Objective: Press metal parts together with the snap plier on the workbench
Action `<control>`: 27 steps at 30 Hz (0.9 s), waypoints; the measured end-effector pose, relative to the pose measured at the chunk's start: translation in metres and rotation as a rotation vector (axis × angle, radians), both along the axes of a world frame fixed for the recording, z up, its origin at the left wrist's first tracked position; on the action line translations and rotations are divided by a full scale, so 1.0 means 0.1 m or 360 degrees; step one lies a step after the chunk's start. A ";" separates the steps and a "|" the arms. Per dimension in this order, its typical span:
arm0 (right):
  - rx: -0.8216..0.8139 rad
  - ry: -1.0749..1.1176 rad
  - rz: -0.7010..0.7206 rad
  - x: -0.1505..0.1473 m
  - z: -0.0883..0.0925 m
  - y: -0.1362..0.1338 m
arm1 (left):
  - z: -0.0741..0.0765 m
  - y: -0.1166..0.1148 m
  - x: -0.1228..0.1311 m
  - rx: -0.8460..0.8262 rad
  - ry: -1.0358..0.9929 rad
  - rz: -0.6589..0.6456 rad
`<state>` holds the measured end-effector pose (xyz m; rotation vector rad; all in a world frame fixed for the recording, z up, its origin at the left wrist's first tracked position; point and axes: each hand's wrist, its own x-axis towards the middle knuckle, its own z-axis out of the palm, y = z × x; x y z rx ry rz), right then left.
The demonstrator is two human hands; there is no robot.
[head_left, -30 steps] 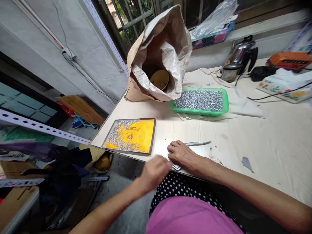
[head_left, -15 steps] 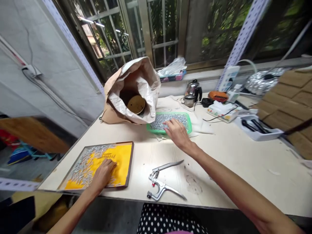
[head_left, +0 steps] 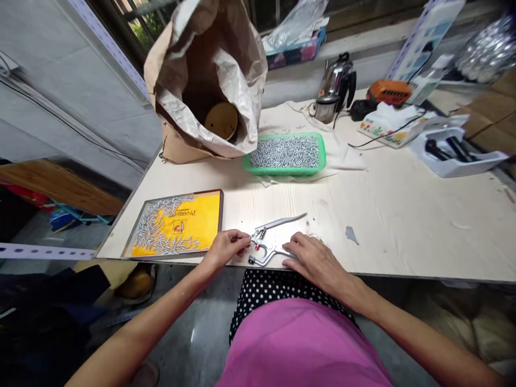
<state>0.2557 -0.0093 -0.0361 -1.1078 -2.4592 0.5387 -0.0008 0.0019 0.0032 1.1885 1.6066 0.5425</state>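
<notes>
A pair of silver hand-press pliers with a spring and a small red part lies flat near the table's front edge, its handles spread. My right hand is at the lower handle, fingers and thumb on either side of it. Just left of the jaws, my left hand has thumb and fingers pinched together; what they hold, if anything, is hidden. Further left is a shallow tray with a yellow bottom, strewn with small silvery metal pieces. More such pieces fill a green plastic basket behind the pliers.
A large open paper sack with a round tan container inside stands back left. Along the back right are a metal pot, an orange-and-black tool, a tissue pack and a white tray with black-handled items.
My right hand has come back from the green basket to the pliers' handle. My left hand has left the yellow tray and moved right beside the jaws. The view has tilted down.
</notes>
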 end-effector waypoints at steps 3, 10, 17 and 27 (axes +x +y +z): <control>0.0026 -0.0032 -0.0044 0.01 -0.10 -0.07 | -0.12 -0.04 0.08 -0.0182 -0.0101 0.0027; 0.0126 -0.0130 -0.0161 -0.01 -0.18 -0.13 | -0.21 -0.09 0.08 -0.0173 0.0101 -0.0039; 0.0173 -0.0155 -0.0194 -0.02 -0.18 -0.14 | -0.18 -0.10 0.08 -0.0187 0.0226 -0.0079; 0.0133 -0.0152 -0.0204 -0.05 -0.18 -0.14 | -0.20 0.03 0.09 -0.0435 0.0296 -0.0162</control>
